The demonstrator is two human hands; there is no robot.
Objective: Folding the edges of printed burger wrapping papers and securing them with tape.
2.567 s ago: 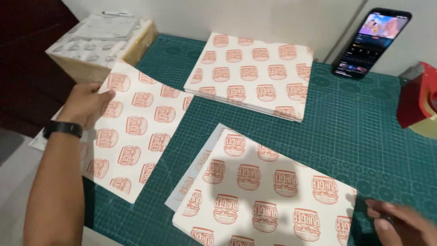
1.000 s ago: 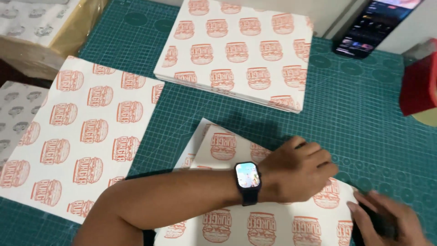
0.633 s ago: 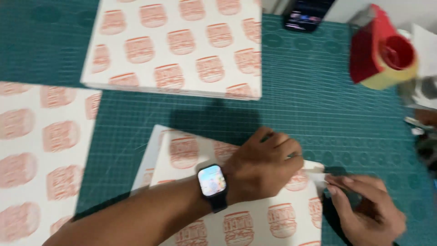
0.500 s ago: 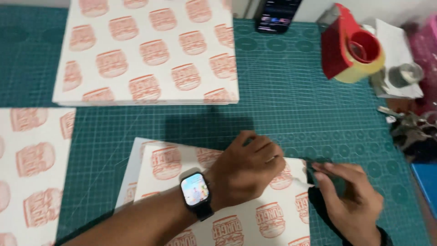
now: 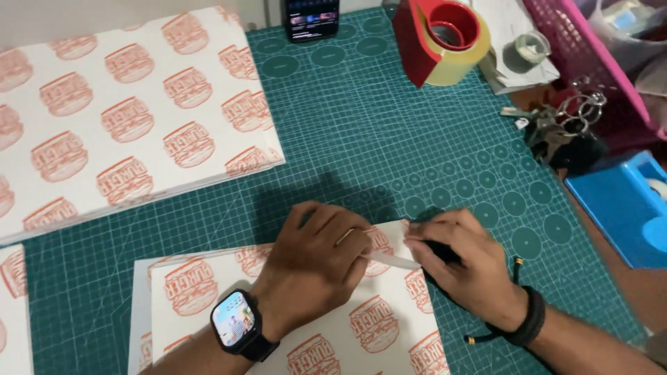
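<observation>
Nearest the camera, the left hand (image 5: 316,267) lies flat, fingers spread, pressing the top printed sheet (image 5: 292,326) on the green cutting mat (image 5: 389,146). The right hand (image 5: 469,267) is closed in a pinch on that sheet's upper right corner (image 5: 399,257), which lies between both hands, nearer the right. Two sheets are stacked here, edges offset. Farther left: one thick stack of printed sheets (image 5: 118,111). Beyond: one tape dispenser (image 5: 441,38), one phone (image 5: 311,15), one bunch of keys (image 5: 556,125).

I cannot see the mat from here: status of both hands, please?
Left hand flat on printed sheet. Right hand pinching its folded corner. Nothing in the way.
</observation>
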